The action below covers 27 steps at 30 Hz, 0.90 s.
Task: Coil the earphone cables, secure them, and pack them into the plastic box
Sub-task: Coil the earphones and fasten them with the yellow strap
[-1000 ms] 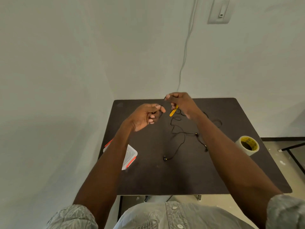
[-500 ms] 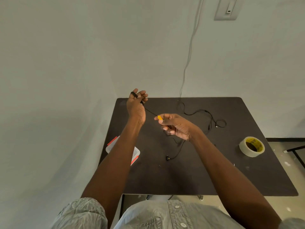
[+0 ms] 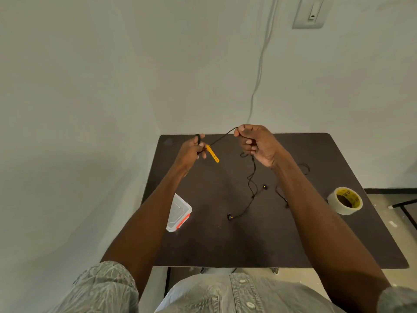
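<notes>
Black earphone cable taut between left hand and right hand — both pinching

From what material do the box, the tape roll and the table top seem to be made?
Box: clear plastic, glossy; the dark table shows through its walls, and it has a red clip.
Tape roll: probably thin plastic film, pale and translucent, wound on a yellow printed core, likely cardboard.
Table top: dark brown, matte and smooth with rounded corners; perhaps laminate or painted board, I cannot tell which.
</notes>
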Each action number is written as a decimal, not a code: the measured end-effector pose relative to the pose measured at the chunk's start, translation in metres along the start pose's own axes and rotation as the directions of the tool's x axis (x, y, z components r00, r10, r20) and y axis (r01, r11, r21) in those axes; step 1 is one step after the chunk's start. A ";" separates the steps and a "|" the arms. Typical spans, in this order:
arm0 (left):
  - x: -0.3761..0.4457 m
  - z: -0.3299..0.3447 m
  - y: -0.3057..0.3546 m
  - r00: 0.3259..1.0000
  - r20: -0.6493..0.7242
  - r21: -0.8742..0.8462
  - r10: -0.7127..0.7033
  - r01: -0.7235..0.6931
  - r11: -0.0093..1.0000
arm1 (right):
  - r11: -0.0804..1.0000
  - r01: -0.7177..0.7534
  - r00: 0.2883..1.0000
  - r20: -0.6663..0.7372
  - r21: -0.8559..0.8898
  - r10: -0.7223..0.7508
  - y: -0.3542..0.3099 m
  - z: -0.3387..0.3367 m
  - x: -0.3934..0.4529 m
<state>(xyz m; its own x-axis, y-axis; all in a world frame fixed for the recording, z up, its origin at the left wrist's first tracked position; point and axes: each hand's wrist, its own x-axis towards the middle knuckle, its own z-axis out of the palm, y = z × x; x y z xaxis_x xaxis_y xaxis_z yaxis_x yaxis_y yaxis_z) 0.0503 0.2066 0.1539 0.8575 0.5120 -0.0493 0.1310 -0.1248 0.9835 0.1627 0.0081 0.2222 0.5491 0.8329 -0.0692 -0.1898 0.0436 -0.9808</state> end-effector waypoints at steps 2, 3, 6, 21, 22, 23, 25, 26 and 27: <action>-0.006 0.005 -0.002 0.998 0.058 -0.036 -0.028 0.030 0.999 | 0.999 0.034 0.999 -0.033 0.007 -0.034 -0.005 -0.003 0.006; -0.009 0.007 -0.002 0.995 0.095 -0.064 -0.036 0.042 0.997 | 0.999 0.049 0.997 -0.055 0.016 -0.048 -0.008 -0.005 0.010; -0.020 0.013 0.001 0.976 0.207 -0.099 -0.067 0.089 0.991 | 0.997 0.072 0.988 -0.133 -0.025 -0.075 -0.012 -0.013 0.024; -0.025 0.018 0.046 0.936 0.275 -0.817 0.221 0.106 0.567 | 0.910 -0.276 0.956 -0.185 -0.308 0.227 0.087 0.006 0.032; -0.022 0.019 0.048 0.961 0.169 -0.832 0.216 0.022 0.555 | 0.898 -0.304 0.952 -0.133 -0.319 0.275 0.095 0.012 0.025; -0.018 0.018 0.048 0.978 0.065 -0.823 0.198 -0.060 0.564 | 0.892 -0.325 0.945 -0.085 -0.315 0.315 0.100 0.017 0.017; -0.010 0.015 0.045 0.985 -0.105 -0.761 0.134 -0.167 0.627 | 0.899 -0.356 0.931 -0.017 -0.256 0.364 0.105 0.025 0.003; -0.007 0.014 0.041 0.980 -0.167 -0.714 0.103 -0.193 0.673 | 0.903 -0.367 0.926 -0.001 -0.223 0.377 0.104 0.027 -0.003; -0.003 0.012 0.035 0.973 -0.217 -0.660 0.081 -0.207 0.723 | 0.906 -0.372 0.924 0.011 -0.201 0.382 0.102 0.029 -0.008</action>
<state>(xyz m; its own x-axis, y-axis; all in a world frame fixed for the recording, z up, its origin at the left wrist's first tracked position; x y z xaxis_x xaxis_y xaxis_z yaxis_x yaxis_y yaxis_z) 0.0578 0.1905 0.1860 0.7367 0.6726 0.0692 -0.4111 0.3643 0.8356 0.1156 0.0217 0.1283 0.4259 0.7923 -0.4368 -0.2132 -0.3813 -0.8995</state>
